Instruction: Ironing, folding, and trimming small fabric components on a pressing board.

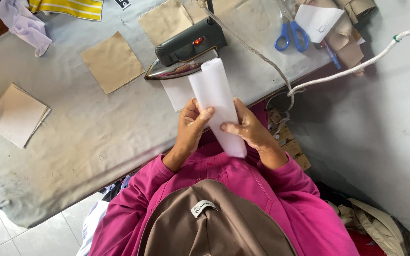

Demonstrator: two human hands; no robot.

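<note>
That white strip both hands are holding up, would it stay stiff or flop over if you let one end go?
Probably semi-stiff: the white strip stands upright past the left hand and right hand without drooping. It curls lengthwise, so it likely bends easily. It looks thin, so probably light, and loose fingertips seem enough to keep it.

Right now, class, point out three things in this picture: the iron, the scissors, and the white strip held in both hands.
iron (186, 47): head view, on its dark upper body.
scissors (291, 35): head view, on the blue handles.
white strip (213, 90): head view, on its upper half above the hands.
</note>
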